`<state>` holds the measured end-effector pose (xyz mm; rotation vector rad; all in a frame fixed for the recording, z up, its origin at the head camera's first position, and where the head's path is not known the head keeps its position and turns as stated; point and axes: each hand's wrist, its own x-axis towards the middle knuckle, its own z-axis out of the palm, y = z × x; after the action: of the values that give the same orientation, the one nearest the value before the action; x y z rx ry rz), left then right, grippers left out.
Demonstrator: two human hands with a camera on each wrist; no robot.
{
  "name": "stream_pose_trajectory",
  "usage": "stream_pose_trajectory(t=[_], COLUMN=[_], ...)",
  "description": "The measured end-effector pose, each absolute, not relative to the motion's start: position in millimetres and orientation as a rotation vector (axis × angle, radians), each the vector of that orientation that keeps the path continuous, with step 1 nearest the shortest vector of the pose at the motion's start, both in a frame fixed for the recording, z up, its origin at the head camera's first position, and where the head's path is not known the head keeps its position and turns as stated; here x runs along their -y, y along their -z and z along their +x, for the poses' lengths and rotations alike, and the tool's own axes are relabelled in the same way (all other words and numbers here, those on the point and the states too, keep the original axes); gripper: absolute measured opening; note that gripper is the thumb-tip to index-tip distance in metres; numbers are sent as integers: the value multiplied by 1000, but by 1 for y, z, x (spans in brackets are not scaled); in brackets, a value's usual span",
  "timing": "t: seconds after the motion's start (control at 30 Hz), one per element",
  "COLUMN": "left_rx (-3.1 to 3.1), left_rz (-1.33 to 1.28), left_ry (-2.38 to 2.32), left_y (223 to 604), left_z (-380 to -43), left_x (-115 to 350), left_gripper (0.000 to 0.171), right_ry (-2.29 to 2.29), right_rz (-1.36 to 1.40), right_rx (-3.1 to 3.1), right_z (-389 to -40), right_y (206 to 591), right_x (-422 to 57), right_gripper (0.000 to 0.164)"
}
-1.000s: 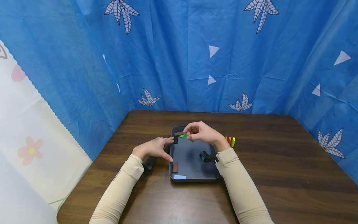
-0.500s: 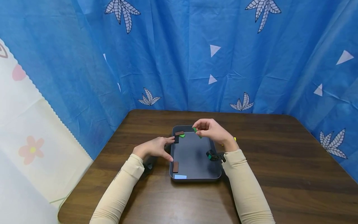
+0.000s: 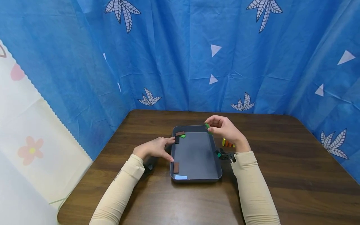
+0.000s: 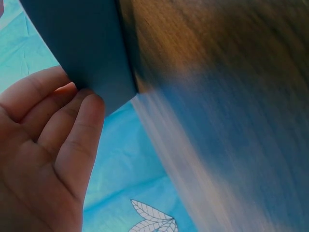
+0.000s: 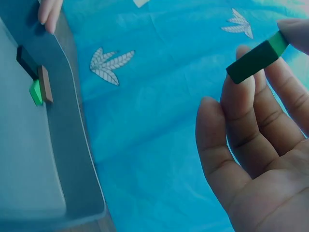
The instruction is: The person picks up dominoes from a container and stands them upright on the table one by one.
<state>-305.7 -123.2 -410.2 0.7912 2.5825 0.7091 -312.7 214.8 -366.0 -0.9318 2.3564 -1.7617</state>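
Observation:
My right hand (image 3: 226,129) pinches a small green block (image 5: 253,62) between thumb and fingertips, above the far right corner of a grey tray (image 3: 197,156). In the head view my left hand (image 3: 157,148) rests at the tray's left rim, thumb and fingers spread. The left wrist view shows its fingertips against the tray's outer wall (image 4: 91,48). At the far left corner inside the tray sit a brown block (image 5: 45,83), a black block (image 5: 26,62) and a second green block (image 5: 36,92). Nearer me lie another brown block (image 3: 176,167) and a light blue block (image 3: 181,177).
Several yellow and orange blocks (image 3: 228,143) stand on the wooden table (image 3: 281,156) just right of the tray, partly behind my right hand. A dark object (image 3: 150,167) sits under my left wrist. Blue curtains (image 3: 180,56) hang behind the table.
My right hand has moved right and slightly away from me, carrying the green block from the tray's far left corner to its far right corner. The left hand has stayed in place.

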Motion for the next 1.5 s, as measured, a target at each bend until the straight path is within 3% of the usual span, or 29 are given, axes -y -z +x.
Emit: stream_pose_trajectory(t=[0.73,1.03,1.5], left_rx=[-2576,-2592,-2582], left_rz=[815,813,820], left_ry=[-696,-678,-696], left_y=[408,409,410], left_z=[-306,-305,-304], left_x=[123,122,122], left_gripper=[96,95,95], right_ry=[1797,1790,1787], right_rz=[-748,-689,-589], right_rx=[-2419,-2473,-2602], right_z=[-305,-298,-295], right_y=[367,369,378], right_x=[-268,-286,-312], right_gripper=[17,29,17])
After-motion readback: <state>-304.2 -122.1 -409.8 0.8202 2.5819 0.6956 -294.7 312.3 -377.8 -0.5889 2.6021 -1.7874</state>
